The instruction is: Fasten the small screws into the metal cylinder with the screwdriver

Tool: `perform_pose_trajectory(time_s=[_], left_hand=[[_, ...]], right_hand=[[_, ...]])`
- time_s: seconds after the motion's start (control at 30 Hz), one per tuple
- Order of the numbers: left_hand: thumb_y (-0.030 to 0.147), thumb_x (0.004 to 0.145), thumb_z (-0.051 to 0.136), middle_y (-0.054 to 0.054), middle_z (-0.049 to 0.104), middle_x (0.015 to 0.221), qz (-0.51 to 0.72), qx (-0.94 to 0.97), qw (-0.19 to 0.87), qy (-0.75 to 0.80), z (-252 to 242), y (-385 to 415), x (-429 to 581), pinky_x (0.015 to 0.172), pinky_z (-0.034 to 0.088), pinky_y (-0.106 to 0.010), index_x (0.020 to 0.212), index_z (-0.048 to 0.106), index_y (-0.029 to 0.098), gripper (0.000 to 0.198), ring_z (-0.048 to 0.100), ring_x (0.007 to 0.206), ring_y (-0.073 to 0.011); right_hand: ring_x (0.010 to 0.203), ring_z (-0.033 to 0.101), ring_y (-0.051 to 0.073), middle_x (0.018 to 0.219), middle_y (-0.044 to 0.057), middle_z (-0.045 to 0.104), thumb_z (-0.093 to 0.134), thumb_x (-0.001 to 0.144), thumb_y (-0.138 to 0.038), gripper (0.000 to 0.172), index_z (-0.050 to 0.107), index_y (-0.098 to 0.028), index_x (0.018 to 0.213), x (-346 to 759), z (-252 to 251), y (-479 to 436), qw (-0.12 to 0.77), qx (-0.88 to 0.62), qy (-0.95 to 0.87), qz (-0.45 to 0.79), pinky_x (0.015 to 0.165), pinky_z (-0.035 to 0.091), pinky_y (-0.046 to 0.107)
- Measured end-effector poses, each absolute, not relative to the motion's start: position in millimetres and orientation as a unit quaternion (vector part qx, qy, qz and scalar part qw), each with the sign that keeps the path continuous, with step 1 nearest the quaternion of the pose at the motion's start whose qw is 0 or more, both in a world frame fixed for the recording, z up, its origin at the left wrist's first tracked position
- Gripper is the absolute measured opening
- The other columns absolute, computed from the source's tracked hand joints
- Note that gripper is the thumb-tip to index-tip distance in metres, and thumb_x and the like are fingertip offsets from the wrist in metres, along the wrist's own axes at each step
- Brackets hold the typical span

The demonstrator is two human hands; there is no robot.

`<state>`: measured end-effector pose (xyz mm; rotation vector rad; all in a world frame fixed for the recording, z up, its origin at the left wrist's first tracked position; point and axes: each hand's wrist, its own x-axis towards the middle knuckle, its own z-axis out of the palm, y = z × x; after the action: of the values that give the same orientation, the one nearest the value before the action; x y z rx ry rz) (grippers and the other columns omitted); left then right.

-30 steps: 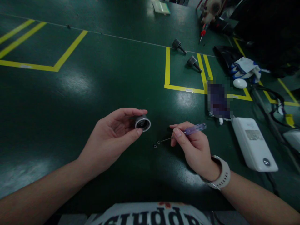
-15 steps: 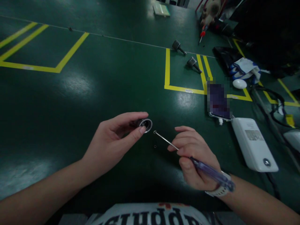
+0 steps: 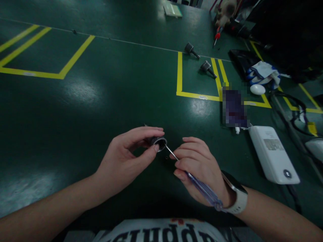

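Note:
My left hand is closed around a dark metal cup-shaped part, its round open end turned toward my right. A thin stem shows behind the fingers. My right hand grips a screwdriver with a clear purplish handle and a slim metal shaft. The shaft's tip reaches into the mouth of the cup-shaped part, so the very end is hidden. On the green table just below the part lies a tiny ring, close to my right fingertips.
Two similar metal parts with stems lie by yellow tape lines. To the right are a phone, a white power bank, gloves and cables. Farther back is a red-handled screwdriver.
My right hand has moved left and brought the screwdriver's tip from outside the cup-shaped part into its opening. My left hand and the part have shifted slightly down and right.

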<state>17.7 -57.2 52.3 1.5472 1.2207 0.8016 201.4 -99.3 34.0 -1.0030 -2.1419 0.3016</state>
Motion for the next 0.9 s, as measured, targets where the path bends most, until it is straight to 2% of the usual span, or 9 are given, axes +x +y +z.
perform_pose_trajectory(time_s=[0.3, 0.47, 0.67, 0.9], left_hand=[[0.021, 0.073, 0.064, -0.006, 0.07, 0.108, 0.334, 0.642, 0.475, 0.501, 49.8, -56.9, 17.2, 0.081, 0.055, -0.029, 0.094, 0.07, 0.021, 0.022, 0.064, 0.1, -0.0208], [0.02, 0.074, 0.064, -0.006, 0.068, 0.111, 0.331, 0.677, 0.444, 0.484, 47.6, -57.9, 17.2, 0.086, 0.054, -0.029, 0.095, 0.071, 0.021, 0.022, 0.062, 0.104, -0.0207], [0.02, 0.074, 0.064, -0.005, 0.068, 0.111, 0.321, 0.703, 0.405, 0.489, 47.2, -59.1, 18.4, 0.096, 0.05, -0.034, 0.094, 0.071, 0.022, 0.022, 0.063, 0.103, -0.0209], [0.02, 0.074, 0.063, -0.005, 0.068, 0.111, 0.322, 0.712, 0.396, 0.482, 45.4, -59.8, 17.9, 0.094, 0.051, -0.034, 0.094, 0.071, 0.023, 0.022, 0.063, 0.102, -0.0206]], right_hand=[[0.079, 0.065, 0.015, 0.077, 0.004, 0.071, 0.05, 0.087, -0.021, 0.01, 0.057, -0.019, 0.081, 203.6, 36.9, -100.0, 0.427, -0.373, -0.807, 0.165, 0.092, 0.047, 0.037], [0.081, 0.064, 0.015, 0.08, 0.003, 0.071, 0.05, 0.087, -0.019, 0.008, 0.057, -0.018, 0.083, 202.2, 36.7, -100.1, 0.393, -0.389, -0.812, 0.185, 0.093, 0.046, 0.038], [0.081, 0.064, 0.015, 0.079, 0.003, 0.07, 0.05, 0.086, -0.018, 0.007, 0.057, -0.018, 0.084, 201.7, 38.5, -101.8, 0.385, -0.397, -0.81, 0.194, 0.094, 0.045, 0.038], [0.085, 0.064, 0.016, 0.085, 0.003, 0.07, 0.053, 0.086, -0.018, 0.005, 0.057, -0.019, 0.089, 201.1, 35.8, -103.8, 0.369, -0.406, -0.814, 0.194, 0.096, 0.044, 0.04]])
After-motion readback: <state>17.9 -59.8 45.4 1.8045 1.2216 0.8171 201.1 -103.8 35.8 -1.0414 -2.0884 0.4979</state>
